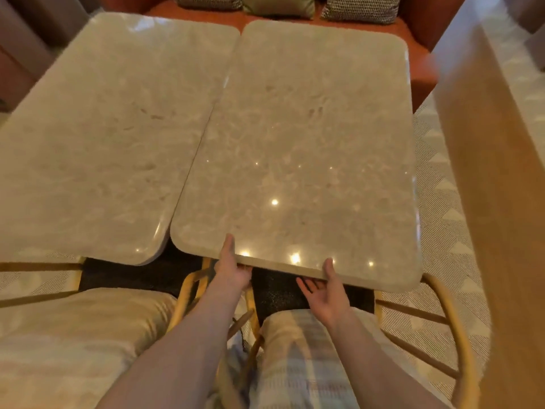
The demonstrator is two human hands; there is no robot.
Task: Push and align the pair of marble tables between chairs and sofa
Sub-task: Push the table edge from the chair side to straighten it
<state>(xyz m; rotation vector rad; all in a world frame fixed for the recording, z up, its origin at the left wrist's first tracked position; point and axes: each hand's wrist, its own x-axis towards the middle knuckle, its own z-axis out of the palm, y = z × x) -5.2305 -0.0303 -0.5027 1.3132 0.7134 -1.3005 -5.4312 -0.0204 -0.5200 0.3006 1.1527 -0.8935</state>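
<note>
Both hands gripping the right marble table's near edge

Left hand (233,268) and right hand (326,286) clasp right marble table (306,149); its long axis runs toward 12 o'clock, left marble table (103,128) touching at 9.

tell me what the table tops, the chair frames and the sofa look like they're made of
Right table top and left table top: polished beige marble or similar stone, veined, mirroring ceiling lights. Chair frame: light bent wood, possibly rattan, with smooth curved rails. Sofa: matte rust-red fabric, by its look.
</note>
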